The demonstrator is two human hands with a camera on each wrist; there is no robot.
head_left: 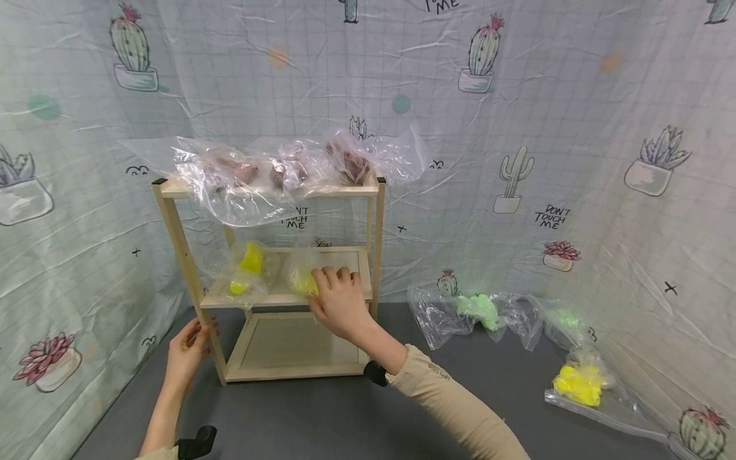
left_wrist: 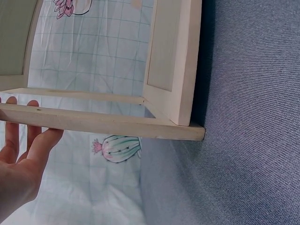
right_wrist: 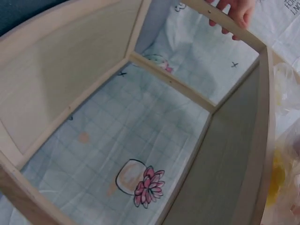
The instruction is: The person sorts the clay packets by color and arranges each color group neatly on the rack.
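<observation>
Left hand (head_left: pixel 186 350) grips left front post (head_left: pixel 183 255); right hand (head_left: pixel 343 303) pinches yellow bag (head_left: pixel 301 280) near front edge of middle shelf (head_left: pixel 278 299). Judged step: placing bag; next calls for release.

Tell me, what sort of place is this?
Probably a little sheeted-off work corner: cactus-print sheets make the walls, and a wooden rack holding clear plastic bags stands on a dark gray surface.

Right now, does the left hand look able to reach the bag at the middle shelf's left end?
Probably yes: nothing shows in front of the bag, a little higher than the left hand, though it would likely have to release the wooden post first.
</observation>
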